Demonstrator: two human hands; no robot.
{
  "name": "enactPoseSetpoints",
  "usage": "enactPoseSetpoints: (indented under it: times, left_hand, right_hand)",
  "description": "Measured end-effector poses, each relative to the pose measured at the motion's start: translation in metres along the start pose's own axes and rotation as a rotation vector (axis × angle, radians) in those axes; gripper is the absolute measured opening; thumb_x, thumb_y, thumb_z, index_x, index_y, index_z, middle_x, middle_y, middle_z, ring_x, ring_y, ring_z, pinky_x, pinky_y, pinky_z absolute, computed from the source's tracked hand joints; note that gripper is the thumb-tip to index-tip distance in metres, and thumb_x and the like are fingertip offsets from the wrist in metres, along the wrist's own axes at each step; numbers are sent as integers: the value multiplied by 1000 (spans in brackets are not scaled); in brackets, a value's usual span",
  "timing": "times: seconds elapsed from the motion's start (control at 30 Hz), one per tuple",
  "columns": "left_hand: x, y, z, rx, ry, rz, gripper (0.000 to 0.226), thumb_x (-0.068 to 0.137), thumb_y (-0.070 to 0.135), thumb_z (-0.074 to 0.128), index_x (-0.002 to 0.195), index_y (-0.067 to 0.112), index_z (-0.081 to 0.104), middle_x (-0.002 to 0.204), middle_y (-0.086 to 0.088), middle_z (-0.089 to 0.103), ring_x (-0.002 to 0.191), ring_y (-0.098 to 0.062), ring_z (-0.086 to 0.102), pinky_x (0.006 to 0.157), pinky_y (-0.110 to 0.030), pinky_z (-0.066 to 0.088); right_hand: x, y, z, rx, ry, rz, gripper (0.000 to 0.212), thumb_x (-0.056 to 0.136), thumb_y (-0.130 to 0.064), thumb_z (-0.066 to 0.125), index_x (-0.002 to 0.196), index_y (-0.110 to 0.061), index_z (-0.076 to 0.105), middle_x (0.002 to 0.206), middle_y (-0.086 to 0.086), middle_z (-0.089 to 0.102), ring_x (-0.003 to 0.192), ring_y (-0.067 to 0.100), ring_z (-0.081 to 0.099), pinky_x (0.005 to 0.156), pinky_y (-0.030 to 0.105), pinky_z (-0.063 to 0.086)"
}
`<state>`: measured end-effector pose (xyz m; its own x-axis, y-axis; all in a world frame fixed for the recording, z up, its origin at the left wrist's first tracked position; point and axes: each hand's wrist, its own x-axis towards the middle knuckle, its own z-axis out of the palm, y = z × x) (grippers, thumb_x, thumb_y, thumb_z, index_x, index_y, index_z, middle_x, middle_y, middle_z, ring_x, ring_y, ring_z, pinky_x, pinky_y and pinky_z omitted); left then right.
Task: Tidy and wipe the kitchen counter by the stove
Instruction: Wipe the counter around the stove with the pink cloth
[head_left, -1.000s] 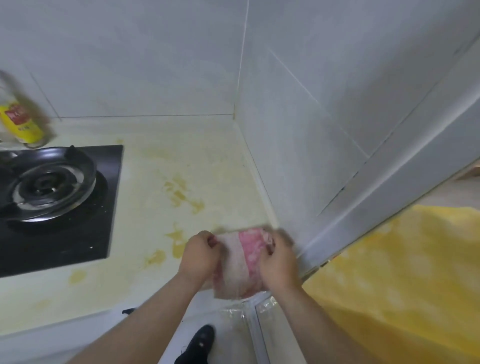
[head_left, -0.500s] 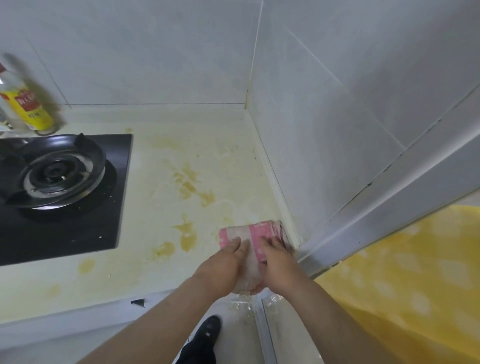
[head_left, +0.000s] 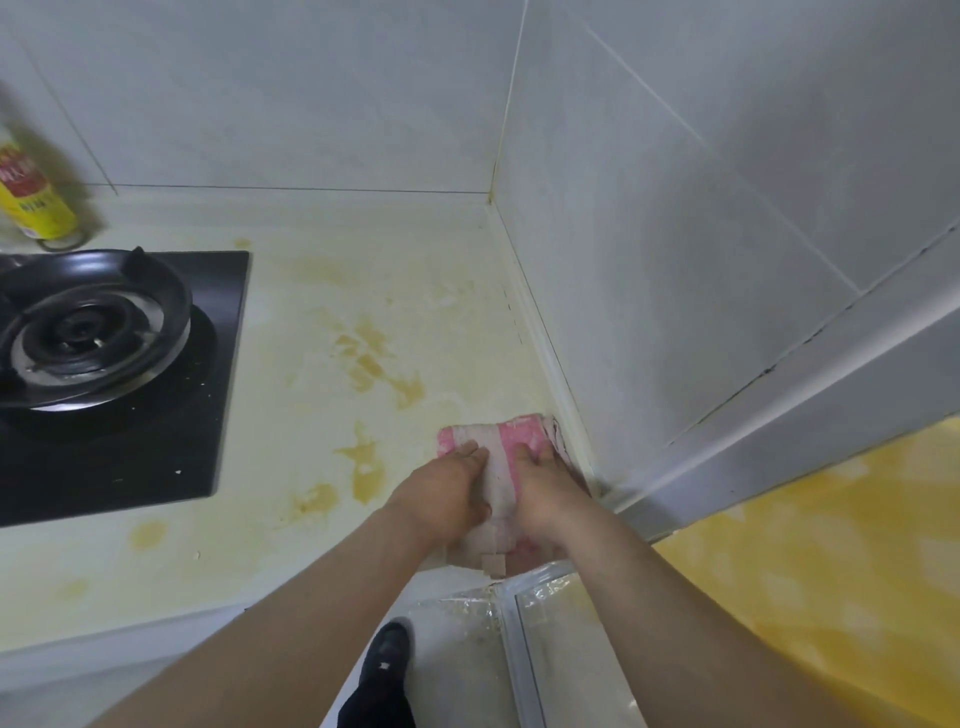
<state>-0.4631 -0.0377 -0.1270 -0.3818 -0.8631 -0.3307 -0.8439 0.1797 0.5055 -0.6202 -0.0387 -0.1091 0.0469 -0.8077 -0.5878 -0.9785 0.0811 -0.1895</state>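
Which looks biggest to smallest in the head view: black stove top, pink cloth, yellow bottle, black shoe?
Largest: black stove top
Next: pink cloth
Last, unranked: yellow bottle and black shoe look about alike, and the frame edge cuts the bottle.

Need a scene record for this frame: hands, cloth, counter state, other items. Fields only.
left hand: fingers flat on the cloth, pressing down
right hand: pressing on the cloth beside the left hand, nearest the wall
cloth: pink and white, at the counter's front right corner, against the wall
counter: yellow-brown stains left of and beyond the cloth, not yet wiped
stove: black gas burner, far left
bottle: yellow label, behind the stove, blurred
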Motion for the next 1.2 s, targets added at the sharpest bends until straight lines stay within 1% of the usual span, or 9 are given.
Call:
enactPoseSetpoints:
  times: [0.13, 0.23, 0.37, 0.57, 0.67, 0.83, 1.03, 1.2]
  left_hand:
    - [15, -13, -13, 0, 21, -28, 80, 89, 31, 61, 156, 17, 18, 163, 0, 12, 148, -12, 18, 118, -25, 19]
    - [30, -24, -28, 1, -2, -50, 85, 87, 33, 65, 156, 18, 18, 163, 2, 11, 148, -11, 17, 119, -26, 19]
    - [49, -32, -41, 15, -17, -54, 88, 86, 35, 66, 156, 19, 15, 164, 3, 9, 149, -11, 16, 119, -27, 19]
    - [75, -42, -58, 22, -21, -40, 89, 86, 35, 66, 156, 19, 14, 164, 3, 8, 149, -12, 15, 117, -25, 18]
    - [89, -48, -68, 30, -11, -30, 88, 87, 34, 66, 156, 18, 15, 164, 3, 9, 149, -12, 16, 117, -25, 18]
    - [112, -59, -82, 60, 4, -23, 87, 86, 36, 66, 155, 19, 18, 163, 2, 13, 148, -14, 20, 116, -27, 23]
    - [139, -73, -102, 67, 10, -21, 86, 85, 37, 67, 155, 19, 19, 163, 2, 14, 148, -16, 20, 116, -28, 25]
    - [159, -82, -117, 70, 9, -23, 86, 87, 36, 66, 155, 19, 18, 163, 2, 13, 148, -16, 19, 116, -28, 23]
  right_hand:
    - [21, 3, -15, 57, 34, -52, 84, 91, -12, 59, 157, -23, 7, 165, 7, -2, 150, 28, 11, 121, 36, 19]
    - [41, 4, -24, 102, 46, -74, 86, 90, -17, 64, 157, -25, 12, 165, 3, 1, 151, 23, 11, 121, 30, 18]
    - [63, -2, -36, 132, 49, -63, 88, 87, -14, 67, 157, -26, 14, 165, 0, 2, 151, 19, 9, 122, 30, 17]
    - [88, -14, -50, 149, 51, -20, 87, 90, -7, 61, 157, -27, 8, 165, -4, -4, 152, 20, 4, 121, 31, 13]
    - [99, -21, -58, 161, 49, -8, 86, 91, -8, 59, 157, -26, 7, 165, -3, -5, 152, 22, 3, 122, 33, 13]
    - [124, -30, -71, 181, 47, -2, 88, 90, -7, 60, 157, -27, 7, 165, -2, -5, 152, 21, 3, 123, 36, 16]
    - [155, -40, -89, 179, 65, -12, 87, 90, -13, 63, 157, -26, 9, 165, 0, -5, 152, 22, 3, 123, 34, 12]
    - [176, -47, -103, 198, 83, -18, 88, 90, -12, 64, 157, -27, 10, 165, -2, -3, 152, 21, 2, 123, 33, 10]
